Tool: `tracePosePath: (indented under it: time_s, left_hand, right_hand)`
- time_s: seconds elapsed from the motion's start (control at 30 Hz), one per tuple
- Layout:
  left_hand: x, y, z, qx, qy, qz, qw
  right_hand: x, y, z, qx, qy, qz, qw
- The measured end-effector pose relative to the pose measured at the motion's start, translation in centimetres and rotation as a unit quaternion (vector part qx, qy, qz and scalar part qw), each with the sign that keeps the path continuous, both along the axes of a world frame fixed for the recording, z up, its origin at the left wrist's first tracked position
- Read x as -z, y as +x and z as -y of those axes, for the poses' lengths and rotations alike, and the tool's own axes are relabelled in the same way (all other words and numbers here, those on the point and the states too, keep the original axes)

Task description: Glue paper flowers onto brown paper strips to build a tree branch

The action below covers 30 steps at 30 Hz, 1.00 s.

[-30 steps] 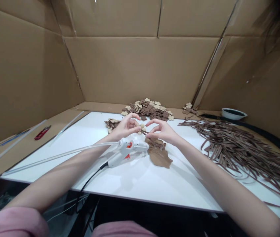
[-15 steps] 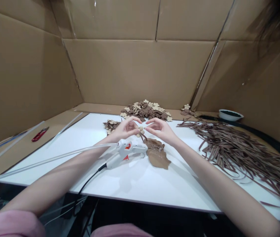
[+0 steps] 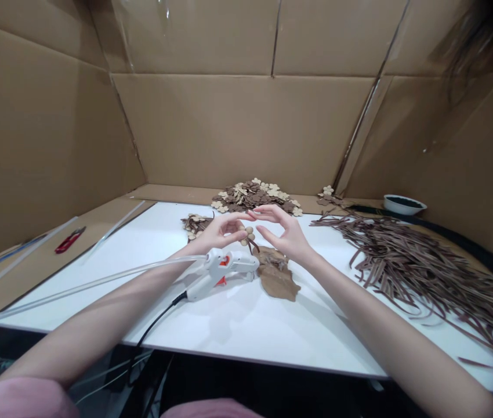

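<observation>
A small cream flower [image 3: 247, 234] with rounded petals and a brown strip hanging from it is held in my left hand [image 3: 224, 230], between thumb and fingers. My right hand [image 3: 282, 229] is just right of the flower, its thumb apart from its fingers and nothing visible between them. The fingertips of both hands come close together above the flower; I cannot tell whether they touch. Below the hands lies a white glue gun [image 3: 224, 270] with an orange trigger and a clear glue stick in its back. A brown crumpled piece of sheet [image 3: 278, 278] lies by its nozzle.
Brown and cream flower cutouts [image 3: 257, 196] are heaped at the back. Finished-looking flowers with strips [image 3: 195, 224] lie left of my hand. Many brown strips [image 3: 420, 261] cover the right side, near a white bowl [image 3: 404, 205]. A red cutter [image 3: 70, 240] lies left. Cardboard walls [image 3: 238, 128] surround the table.
My right hand's thumb and fingers have spread apart, and its fingertips have moved left above the flower. My left hand still holds the flower.
</observation>
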<state>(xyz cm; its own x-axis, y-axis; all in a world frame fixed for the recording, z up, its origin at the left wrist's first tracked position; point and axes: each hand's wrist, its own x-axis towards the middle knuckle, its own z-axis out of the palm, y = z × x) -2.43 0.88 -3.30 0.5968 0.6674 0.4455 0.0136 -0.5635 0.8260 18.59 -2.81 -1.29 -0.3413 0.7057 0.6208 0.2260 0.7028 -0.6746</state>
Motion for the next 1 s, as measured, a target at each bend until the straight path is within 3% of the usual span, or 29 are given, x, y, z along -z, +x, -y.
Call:
tracePosePath:
  time_s: [0.4, 0.8, 1.0]
  left_hand:
    - [0.0, -0.1, 0.0, -0.026, 0.007, -0.003, 1.000]
    - [-0.2, -0.4, -0.1, -0.088, 0.195, -0.101, 0.972]
    - [-0.2, -0.4, 0.0, -0.088, 0.208, -0.103, 0.969]
  right_hand:
    - [0.0, 0.1, 0.1, 0.046, 0.034, 0.026, 0.998]
    - [-0.2, 0.9, -1.0, 0.100, -0.026, -0.051, 0.993]
    - [0.1, 1.0, -1.7, 0.091, -0.068, -0.090, 0.989]
